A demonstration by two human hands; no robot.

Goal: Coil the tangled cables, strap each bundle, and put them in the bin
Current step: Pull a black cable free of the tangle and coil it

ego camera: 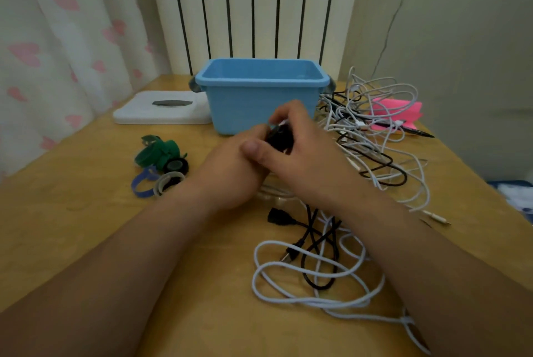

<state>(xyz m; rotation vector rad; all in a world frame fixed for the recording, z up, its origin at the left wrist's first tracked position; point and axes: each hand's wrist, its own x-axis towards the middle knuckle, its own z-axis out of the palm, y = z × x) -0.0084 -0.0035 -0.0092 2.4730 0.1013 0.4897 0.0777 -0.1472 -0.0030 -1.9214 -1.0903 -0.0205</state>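
Just in front of the bin: both hands meet above the worktop, closed around one black cable bundle.
Right hand: fingers curled over the top of the bundle, thumb lying across the left hand.
Left hand: back towards the camera, fingers bent round the bundle from the left; their tips are hidden.
Bundle: small and dark, held off the surface, mostly covered by the fingers. Whether a strap is on it cannot be told.
Bin: blue plastic with grey side handles, upright right behind the hands; what can be seen of its inside is bare.
Near cables: loose white and black leads looped over each other, under and beside the right forearm.
Far cables: a larger white and black tangle right of the bin, lying partly over a pink item and a dark pen.
Straps: green, blue, black and pale rolls clustered left of the hands.
White lid: flat, left of the bin, touching or just beside it.
Backdrop: heart-print curtain, ribbed radiator.
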